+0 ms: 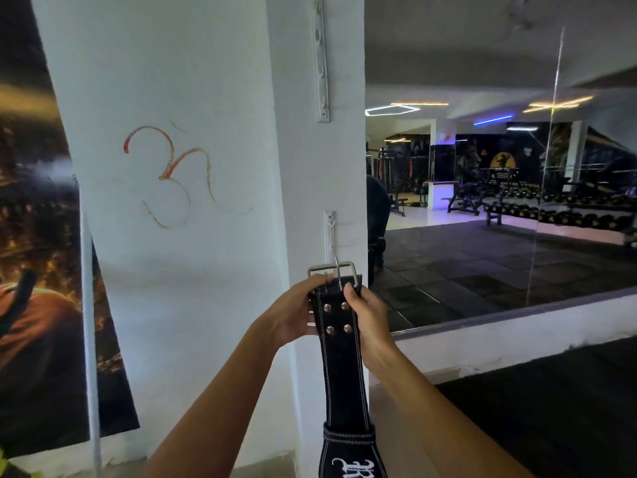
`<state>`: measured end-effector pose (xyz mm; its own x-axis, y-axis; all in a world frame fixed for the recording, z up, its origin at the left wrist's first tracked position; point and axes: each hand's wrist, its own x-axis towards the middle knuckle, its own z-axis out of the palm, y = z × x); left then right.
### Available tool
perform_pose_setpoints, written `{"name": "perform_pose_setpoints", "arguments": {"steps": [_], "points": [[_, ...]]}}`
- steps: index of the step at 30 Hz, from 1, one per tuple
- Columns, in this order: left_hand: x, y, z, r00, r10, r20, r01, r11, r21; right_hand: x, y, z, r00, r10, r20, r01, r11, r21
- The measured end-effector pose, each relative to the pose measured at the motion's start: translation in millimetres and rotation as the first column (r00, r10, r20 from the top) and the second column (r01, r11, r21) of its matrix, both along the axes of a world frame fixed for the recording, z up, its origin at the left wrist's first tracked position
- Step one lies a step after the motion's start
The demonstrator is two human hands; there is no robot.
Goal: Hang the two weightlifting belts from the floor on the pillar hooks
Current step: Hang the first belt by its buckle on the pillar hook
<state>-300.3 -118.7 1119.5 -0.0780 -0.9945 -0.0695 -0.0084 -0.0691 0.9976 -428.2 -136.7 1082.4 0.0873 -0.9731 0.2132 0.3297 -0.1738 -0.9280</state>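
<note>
White pillar [179, 236] fills the field ahead of the hands; its narrow right face carries the hardware. Mirror [499, 201] to the right of the hands reflects gym floor and dumbbell racks.

Upper hook strip [321, 60] sits high on the narrow face, far above the hands. Lower hook strip [330, 232] sits directly above the hands, close; its bottom end runs down behind the buckle, so whether hook and buckle touch cannot be told.

Belt [341, 360]: black, white stitching, four rivets near the top. Long axis close to vertical, buckle end up, the rest hanging straight down between the forearms and out of the bottom of the frame. Only this belt is in view; second belt not seen.

Buckle [332, 269]: metal rectangular frame at the top edge of the belt, just above the fingertips, flat toward the pillar face; its prong stands roughly upright across it.

Left hand [296, 312]: closed on the left edge of the belt just below the buckle, fingers curled onto the front.

Right hand [368, 312]: closed on the right edge at the same height, thumb on the front near the prong.

Judgement: both hands are level and equally near; the target hook lies straight up from the buckle. The move turns on lifting the buckle frame over a hook tip, then lowering.
</note>
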Motion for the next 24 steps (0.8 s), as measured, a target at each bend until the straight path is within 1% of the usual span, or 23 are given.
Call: {"name": "perform_pose_setpoints", "arguments": {"steps": [1,2,3,4,5,7,8,10,12,15,17,20,21,22,23,24], "points": [[1.4,-0.1,-1.1,1.000,-0.026,0.009,0.026,0.999,-0.029,0.6,-1.1,-0.4,1.000,-0.017,0.001,0.017,1.000,0.011],[1.4,-0.1,-2.3,1.000,-0.017,0.026,0.019,0.998,-0.066,1.1,-1.4,-0.1,1.000,-0.023,-0.003,0.023,1.000,0.018],[-1.3,0.5,-4.1,0.998,0.035,0.044,-0.030,0.993,-0.119,1.8,-0.8,1.4,1.000,-0.015,-0.003,0.015,0.999,0.029],[-7.5,1.7,-6.4,0.991,0.125,0.043,-0.116,0.976,-0.182,2.2,-0.4,3.5,1.000,0.002,0.001,-0.002,0.999,0.043],[-15.1,3.5,-8.2,0.971,0.238,0.016,-0.227,0.941,-0.250,2.3,1.5,7.5,1.000,0.025,0.009,-0.025,0.998,0.059],[-29.7,4.5,-10.1,0.891,0.445,-0.091,-0.449,0.832,-0.327,3.7,5.5,18.7,0.997,0.078,0.023,-0.080,0.991,0.107],[-34.5,4.0,-10.8,0.852,0.504,-0.139,-0.519,0.782,-0.345,5.0,6.8,25.0,0.995,0.099,0.024,-0.101,0.985,0.142],[-42.1,3.4,-12.4,0.820,0.545,-0.176,-0.568,0.734,-0.373,7.4,5.4,36.6,0.997,0.079,0.007,-0.079,0.971,0.228],[-45.7,3.2,-16.0,0.810,0.559,-0.176,-0.578,0.716,-0.391,8.4,3.0,43.7,0.997,0.068,-0.037,-0.054,0.954,0.295],[-47.8,3.1,-20.9,0.790,0.588,-0.176,-0.602,0.687,-0.408,5.4,1.7,47.3,0.985,0.145,-0.089,-0.108,0.938,0.330],[-45.5,3.0,-20.1,0.763,0.622,-0.176,-0.631,0.658,-0.410,0.9,1.2,45.2,0.965,0.228,-0.132,-0.182,0.939,0.290],[-37.7,3.7,-18.0,0.720,0.656,-0.226,-0.677,0.595,-0.432,-2.5,1.6,38.3,0.912,0.297,-0.282,-0.250,0.949,0.193],[-36.9,4.3,-17.7,0.716,0.656,-0.239,-0.682,0.583,-0.442,-2.4,2.4,36.3,0.911,0.283,-0.300,-0.250,0.957,0.144],[-37.4,4.7,-16.9,0.714,0.655,-0.245,-0.683,0.577,-0.447,-2.0,3.4,35.5,0.922,0.232,-0.310,-0.228,0.972,0.049],[-38.1,5.0,-15.4,0.713,0.654,-0.254,-0.685,0.572,-0.451,-0.9,2.8,34.6,0.935,0.145,-0.325,-0.180,0.980,-0.082],[-39.4,5.0,-11.8,0.713,0.650,-0.264,-0.686,0.568,-0.454,0.8,1.6,33.4,0.944,0.055,-0.325,-0.130,0.968,-0.213]]}}
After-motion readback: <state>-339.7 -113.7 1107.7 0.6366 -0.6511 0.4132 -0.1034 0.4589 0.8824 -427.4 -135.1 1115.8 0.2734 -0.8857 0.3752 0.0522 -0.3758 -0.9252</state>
